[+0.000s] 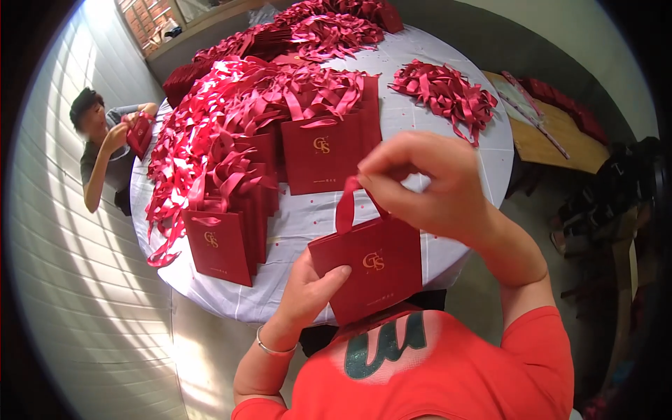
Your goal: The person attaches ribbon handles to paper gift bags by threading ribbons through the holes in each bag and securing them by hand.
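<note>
A dark red paper gift bag with a gold emblem is held in front of me, near the table's front edge. My left hand grips its left side, the thumb lying on the front panel and the fingers hidden behind. Above it, my right hand is closed in a pinch at the top of the bag's red ribbon handle, which stands up from the opening. Just beyond, more red bags stand upright in a row. Another row of bags stands to the left, ribbon loops spilling over it.
White cloth covers the round table. A heap of red ribbons lies at the right, with bigger piles of ribboned bags at the back. Left of the table, a person handles a small red bag. A wooden tabletop stands right.
</note>
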Tool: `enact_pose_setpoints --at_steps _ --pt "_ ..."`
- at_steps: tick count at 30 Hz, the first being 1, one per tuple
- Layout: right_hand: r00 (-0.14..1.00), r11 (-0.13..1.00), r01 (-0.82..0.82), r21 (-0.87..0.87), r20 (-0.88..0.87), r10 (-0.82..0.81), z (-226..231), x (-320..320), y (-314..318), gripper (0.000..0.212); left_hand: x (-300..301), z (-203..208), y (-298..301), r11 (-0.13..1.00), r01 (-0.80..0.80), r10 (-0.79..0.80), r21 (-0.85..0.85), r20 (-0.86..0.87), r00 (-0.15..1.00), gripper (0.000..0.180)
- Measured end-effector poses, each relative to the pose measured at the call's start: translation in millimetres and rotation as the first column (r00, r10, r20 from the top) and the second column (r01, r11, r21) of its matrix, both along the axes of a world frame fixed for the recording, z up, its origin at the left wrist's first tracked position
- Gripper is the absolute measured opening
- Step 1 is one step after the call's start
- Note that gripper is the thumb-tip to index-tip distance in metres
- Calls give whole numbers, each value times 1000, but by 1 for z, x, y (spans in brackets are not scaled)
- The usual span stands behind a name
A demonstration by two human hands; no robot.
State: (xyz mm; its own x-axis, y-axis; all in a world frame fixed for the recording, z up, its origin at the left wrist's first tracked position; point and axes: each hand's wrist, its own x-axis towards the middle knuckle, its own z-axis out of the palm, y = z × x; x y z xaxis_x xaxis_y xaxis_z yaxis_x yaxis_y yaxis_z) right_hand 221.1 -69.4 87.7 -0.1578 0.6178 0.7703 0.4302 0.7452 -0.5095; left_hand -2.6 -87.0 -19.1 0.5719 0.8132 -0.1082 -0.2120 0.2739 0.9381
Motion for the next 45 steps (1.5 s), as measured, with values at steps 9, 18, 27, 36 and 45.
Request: enact_pose_setpoints --at_steps 9,18,27,36,45 --pt "869 790 490 -369 277 -410 -100 111 82 24 -11 11 23 642 376 540 669 -742 398 45" --pt "303 345 935 -76 676 -672 -165 238 100 24 21 33 54 570 501 404 651 -753 519 33" --pt "872 793 490 -362 220 -438 -135 115 52 16 43 -9 74 854 183 21 487 -384 923 20" --pt "911 999 -12 -49 412 31 -108 19 14 23 48 -19 74 936 185 -166 -301 90 982 25" --pt "942 917 -51 -396 285 175 -100 38 4 13 40 -9 78 989 35 -17 -144 122 992 22"
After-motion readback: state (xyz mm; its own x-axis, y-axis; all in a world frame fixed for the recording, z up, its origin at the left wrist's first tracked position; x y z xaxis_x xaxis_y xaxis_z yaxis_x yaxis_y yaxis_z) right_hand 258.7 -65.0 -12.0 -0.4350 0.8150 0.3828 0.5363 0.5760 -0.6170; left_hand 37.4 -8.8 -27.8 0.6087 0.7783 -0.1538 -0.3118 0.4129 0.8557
